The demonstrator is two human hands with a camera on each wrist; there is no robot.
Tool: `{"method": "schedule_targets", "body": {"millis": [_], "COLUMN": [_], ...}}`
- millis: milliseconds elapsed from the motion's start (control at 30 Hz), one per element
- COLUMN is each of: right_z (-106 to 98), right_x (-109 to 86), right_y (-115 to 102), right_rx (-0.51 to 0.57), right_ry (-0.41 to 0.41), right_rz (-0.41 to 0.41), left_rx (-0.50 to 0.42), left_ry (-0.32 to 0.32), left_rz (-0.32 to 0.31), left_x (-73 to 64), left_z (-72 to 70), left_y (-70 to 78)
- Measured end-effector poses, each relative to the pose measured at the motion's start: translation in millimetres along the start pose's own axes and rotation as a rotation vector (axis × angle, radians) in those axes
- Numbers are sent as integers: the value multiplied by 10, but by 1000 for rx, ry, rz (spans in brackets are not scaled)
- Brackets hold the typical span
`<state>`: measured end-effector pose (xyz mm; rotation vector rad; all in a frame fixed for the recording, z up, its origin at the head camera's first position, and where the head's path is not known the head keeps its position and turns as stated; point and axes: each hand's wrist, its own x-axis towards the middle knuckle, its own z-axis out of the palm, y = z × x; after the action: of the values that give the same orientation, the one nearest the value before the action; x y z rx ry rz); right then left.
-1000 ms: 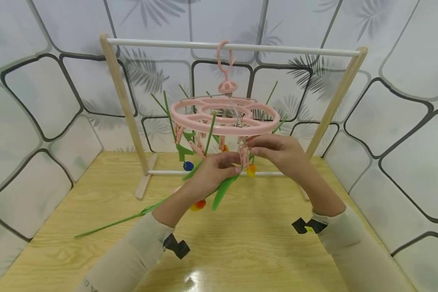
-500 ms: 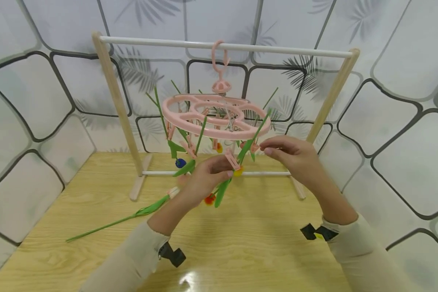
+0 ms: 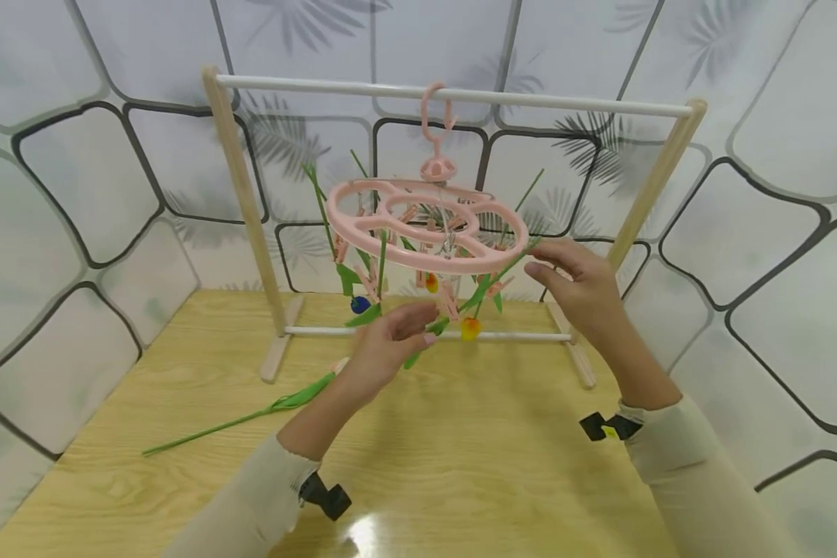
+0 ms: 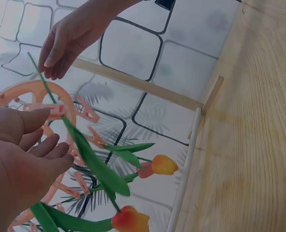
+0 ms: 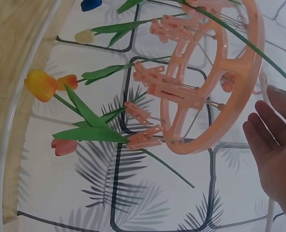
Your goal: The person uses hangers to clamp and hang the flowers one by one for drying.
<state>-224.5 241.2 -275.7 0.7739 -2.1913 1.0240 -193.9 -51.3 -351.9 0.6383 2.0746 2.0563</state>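
A pink round drying hanger [image 3: 418,260] with dangling clips hangs before me. One front clip [image 3: 449,301] holds the green stem of a red-and-yellow tulip [image 4: 129,220], whose stem slants up to the right. My left hand [image 3: 389,345] is just left of that clip, fingers loosely bent and thumb apart; in the left wrist view its thumb overlaps the clip, and I cannot tell whether they touch. My right hand [image 3: 586,288] is beside the stem's upper end with relaxed fingers, holding nothing. Other clipped tulips include a yellow one [image 3: 470,328] and a blue one [image 3: 360,304].
The hanger's hook is over the white rail [image 3: 363,87] of a wooden-legged stand [image 3: 246,201]. A pale tulip [image 3: 300,397] lies on the wooden table [image 3: 460,465] at the left. A patterned backdrop [image 3: 774,232] surrounds the table on the back and sides.
Both hands were at the front clip with the tulip. My right hand has drawn away to the right and up; my left hand has let go and moved slightly left. The tulip stays clipped.
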Motion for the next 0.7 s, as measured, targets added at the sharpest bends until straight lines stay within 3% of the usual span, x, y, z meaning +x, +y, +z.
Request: {"method": "schedule_targets", "body": {"millis": [167,367,533,700], "right_z": [-32,5,61,67], "right_x": [76,197,241,261], "right_y": [64,89,106,122], "right_rx": [-86,-56,-14,-35], "right_ry": [-39,-71,-103,-135], "right_rz": [4,-46,-85,-52], "left_rx": [53,91,157,288], "left_ry": [2,29,63,114], "left_rz": [8,12,-22,-88], "left_x": [-121,-373,-631,-885], "left_z": [-66,-233,-507,-852], "left_y": [-49,-111,-203,-281]}}
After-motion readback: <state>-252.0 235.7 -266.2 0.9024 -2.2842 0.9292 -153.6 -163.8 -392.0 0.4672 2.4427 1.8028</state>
